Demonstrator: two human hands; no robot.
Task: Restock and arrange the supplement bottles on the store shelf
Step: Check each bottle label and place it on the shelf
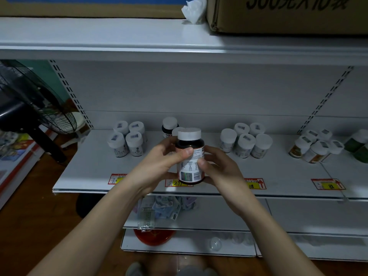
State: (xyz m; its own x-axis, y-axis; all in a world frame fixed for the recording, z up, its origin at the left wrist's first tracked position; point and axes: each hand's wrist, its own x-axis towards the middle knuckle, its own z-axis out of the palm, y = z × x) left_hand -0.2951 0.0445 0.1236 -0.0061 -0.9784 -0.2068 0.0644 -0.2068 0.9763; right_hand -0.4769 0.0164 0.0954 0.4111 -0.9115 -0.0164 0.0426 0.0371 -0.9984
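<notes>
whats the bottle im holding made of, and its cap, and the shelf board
Held bottle: dark, glossy, see-through brown body, probably plastic, possibly glass; a paper-looking printed label wraps it. Its cap: matte white, likely plastic. Shelf board: smooth white painted sheet metal by the look, with a thin folded front edge.

The held bottle [190,156] is upright between the left hand [161,160] and right hand [218,166], before the shelf [89,168]. Behind it on the shelf stand two bottles [169,127]. Left of it stands a cluster of four [127,139], right of it a cluster of five [246,142], with a further group [316,146] beyond
</notes>
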